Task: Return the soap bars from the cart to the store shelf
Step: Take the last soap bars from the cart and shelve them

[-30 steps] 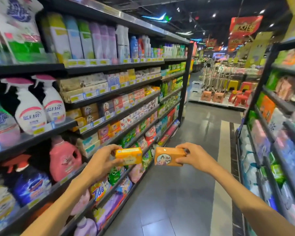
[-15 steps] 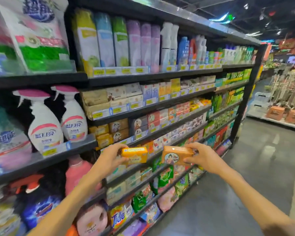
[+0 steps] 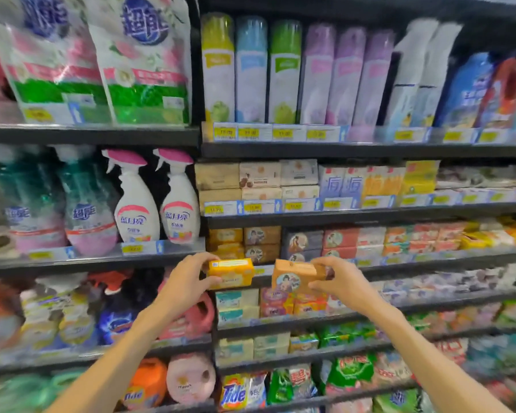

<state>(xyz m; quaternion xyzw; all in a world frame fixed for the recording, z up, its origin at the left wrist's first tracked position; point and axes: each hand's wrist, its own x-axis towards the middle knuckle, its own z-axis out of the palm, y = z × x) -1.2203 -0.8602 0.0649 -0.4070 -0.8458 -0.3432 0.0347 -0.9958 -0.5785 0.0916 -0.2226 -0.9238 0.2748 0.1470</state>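
The left hand gripped a yellow soap box at its left end, thumb beneath, fingers curled over the top. Just to its right, the right hand pinched an orange soap box, tilted. Both boxes were held before the shelf of stacked soap boxes.

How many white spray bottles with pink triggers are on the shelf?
2: one white pink-trigger spray bottle left, a second right beside it, above the left hand. More may hide behind.
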